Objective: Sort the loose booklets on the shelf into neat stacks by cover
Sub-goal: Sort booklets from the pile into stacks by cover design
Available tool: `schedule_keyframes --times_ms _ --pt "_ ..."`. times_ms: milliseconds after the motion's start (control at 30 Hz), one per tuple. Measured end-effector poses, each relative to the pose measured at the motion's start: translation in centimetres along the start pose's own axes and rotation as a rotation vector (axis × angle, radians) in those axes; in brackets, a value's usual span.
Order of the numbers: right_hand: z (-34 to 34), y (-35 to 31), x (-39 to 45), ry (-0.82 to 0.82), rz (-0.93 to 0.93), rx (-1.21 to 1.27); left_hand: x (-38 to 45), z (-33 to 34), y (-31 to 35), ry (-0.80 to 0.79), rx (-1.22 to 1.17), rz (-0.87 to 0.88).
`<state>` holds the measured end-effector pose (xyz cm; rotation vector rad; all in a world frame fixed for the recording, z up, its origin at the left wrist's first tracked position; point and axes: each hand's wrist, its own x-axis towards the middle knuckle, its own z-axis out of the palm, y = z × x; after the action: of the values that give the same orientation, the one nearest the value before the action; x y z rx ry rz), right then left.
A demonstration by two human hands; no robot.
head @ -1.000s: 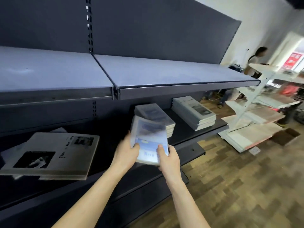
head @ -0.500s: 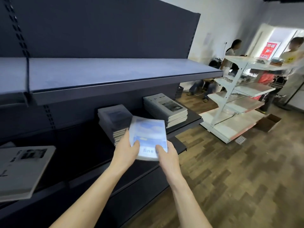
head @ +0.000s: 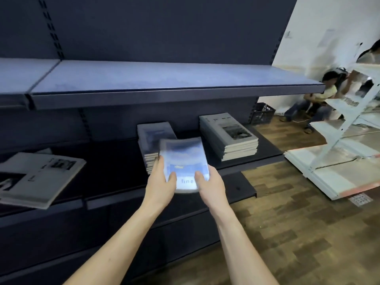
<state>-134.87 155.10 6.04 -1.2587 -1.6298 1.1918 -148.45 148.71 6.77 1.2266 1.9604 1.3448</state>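
Observation:
I hold a small bundle of blue-cover booklets (head: 183, 161) in front of the dark shelf (head: 267, 153). My left hand (head: 161, 182) grips its left edge and my right hand (head: 209, 184) grips its lower right corner, thumbs on the cover. Just behind the bundle stands a stack with the same blue cover (head: 152, 138), partly hidden by it. To the right lies a neat stack of white-cover booklets (head: 230, 136). At the far left a loose pile of large white booklets with black photos (head: 39, 177) lies askew on the shelf.
An upper shelf board (head: 164, 93) overhangs the stacks. A lower ledge (head: 236, 190) juts out below my hands. White shelving (head: 339, 161) stands to the right on the wood floor, with people crouched by the wall (head: 316, 103) and a dark crate (head: 262, 113).
My view swung back left, so the loose white pile shows more fully. The blue bundle stays in both hands, held just in front of the blue-cover stack.

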Motion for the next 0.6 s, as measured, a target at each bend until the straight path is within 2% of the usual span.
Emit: schedule_keyframes --times_ms 267,467,600 --pt "2.7 -1.4 3.6 -0.108 -0.038 0.0 2.3 -1.6 -0.4 0.149 0.016 0.034" --pt "4.2 -2.2 7.8 -0.167 0.002 -0.013 5.7 -2.0 -1.0 0.198 -0.05 -0.063" --pt "5.7 -2.3 11.4 -0.135 -0.015 -0.049 9.1 -2.0 -2.0 0.232 -0.042 -0.088"
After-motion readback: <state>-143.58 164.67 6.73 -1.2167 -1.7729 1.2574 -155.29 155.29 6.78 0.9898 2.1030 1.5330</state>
